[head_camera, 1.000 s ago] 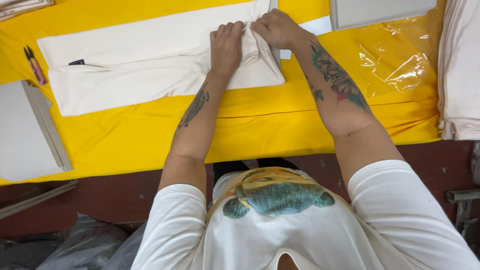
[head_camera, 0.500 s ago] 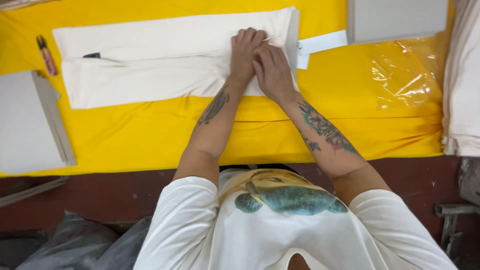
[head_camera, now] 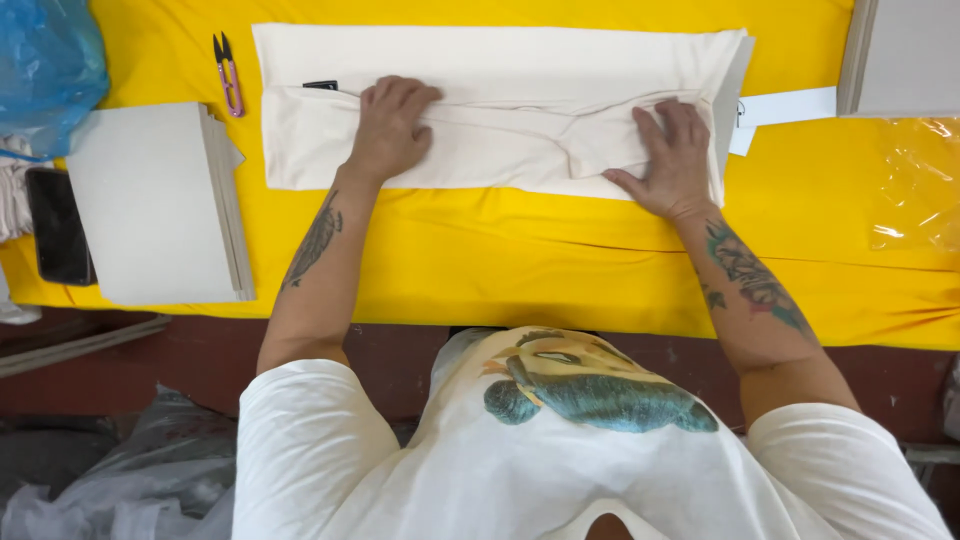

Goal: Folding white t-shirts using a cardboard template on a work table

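Observation:
A cream folded garment [head_camera: 500, 75] lies lengthwise on the yellow table cover [head_camera: 520, 250], with a small black tag at its left fold. My left hand [head_camera: 390, 128] presses flat on the garment's left part, fingers spread. My right hand [head_camera: 670, 158] presses flat on the right end, beside a bunched fold. Neither hand grips anything. A white paper tag [head_camera: 785, 108] sticks out from under the garment's right edge.
A stack of grey cardboard sheets [head_camera: 150, 200] lies at the left, a dark phone [head_camera: 58, 225] beside it. Small purple-handled snips [head_camera: 228, 72] lie at the top left. A blue plastic bag [head_camera: 45, 60], another board [head_camera: 905, 55] and clear plastic wrap [head_camera: 920, 185] sit at the edges.
My hands were together at the garment's right end; the left hand has slid far left along the cloth. The view has shifted right, so the garment appears centred.

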